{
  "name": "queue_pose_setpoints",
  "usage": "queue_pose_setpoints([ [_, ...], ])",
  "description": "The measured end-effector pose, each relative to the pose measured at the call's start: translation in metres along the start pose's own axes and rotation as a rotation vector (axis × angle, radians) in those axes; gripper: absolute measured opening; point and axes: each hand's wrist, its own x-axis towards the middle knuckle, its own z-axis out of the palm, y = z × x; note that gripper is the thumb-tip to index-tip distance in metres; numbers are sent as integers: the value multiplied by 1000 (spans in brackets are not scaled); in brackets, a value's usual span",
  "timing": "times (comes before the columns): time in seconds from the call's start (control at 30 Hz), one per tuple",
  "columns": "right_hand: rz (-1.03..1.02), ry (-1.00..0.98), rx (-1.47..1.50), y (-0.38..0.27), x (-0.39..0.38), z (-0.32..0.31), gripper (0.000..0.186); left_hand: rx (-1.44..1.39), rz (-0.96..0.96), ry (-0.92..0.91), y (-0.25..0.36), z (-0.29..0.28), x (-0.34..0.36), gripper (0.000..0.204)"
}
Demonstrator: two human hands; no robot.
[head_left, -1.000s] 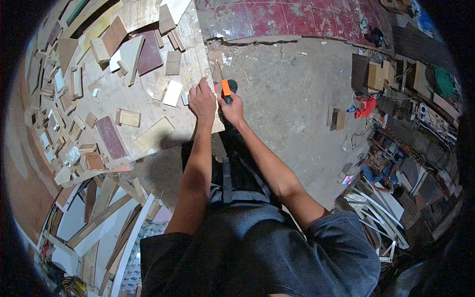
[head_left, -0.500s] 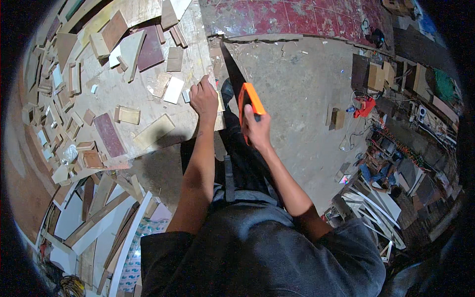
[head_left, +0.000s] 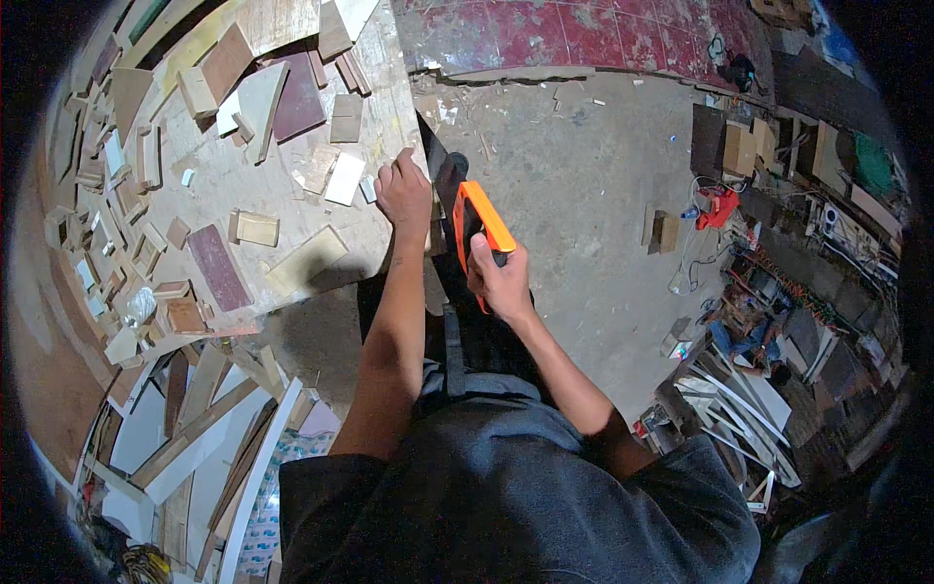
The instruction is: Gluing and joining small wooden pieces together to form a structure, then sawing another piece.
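In my right hand point(head_left: 501, 277) is a handsaw with an orange and black handle point(head_left: 484, 222), the fingers wrapped round the grip. Its dark blade point(head_left: 431, 146) points away from me alongside the right edge of the workbench point(head_left: 384, 117). My left hand point(head_left: 404, 195) presses down at that same edge with bent fingers, the thumb side toward the saw. Whatever lies beneath its palm is mostly hidden. Just left of its fingers are a small pale block point(head_left: 367, 188) and a white rectangular piece point(head_left: 343, 179).
Wood offcuts cover the bench, among them a dark red board point(head_left: 219, 267) and a pale plank point(head_left: 307, 261). Long scrap boards point(head_left: 199, 428) lean at lower left. On the right stand piled white strips point(head_left: 725, 419), a red item point(head_left: 718, 210) and cables; a person point(head_left: 749, 350) is there.
The saw has come back toward me and its handle has shifted slightly left and down, the blade now closer to the bench edge. My left hand stays in place.
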Motion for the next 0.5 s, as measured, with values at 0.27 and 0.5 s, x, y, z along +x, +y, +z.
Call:
queue_pose_setpoints([
  [0.27, -118, -23, -136, -12, -1, 13, 34, 66, 7, -11, -3, 2, -1, 23],
  [0.5, -151, 12, -263, -28, 6, 26, 32, 63, 11, 2, -6, 7, -3, 22],
])
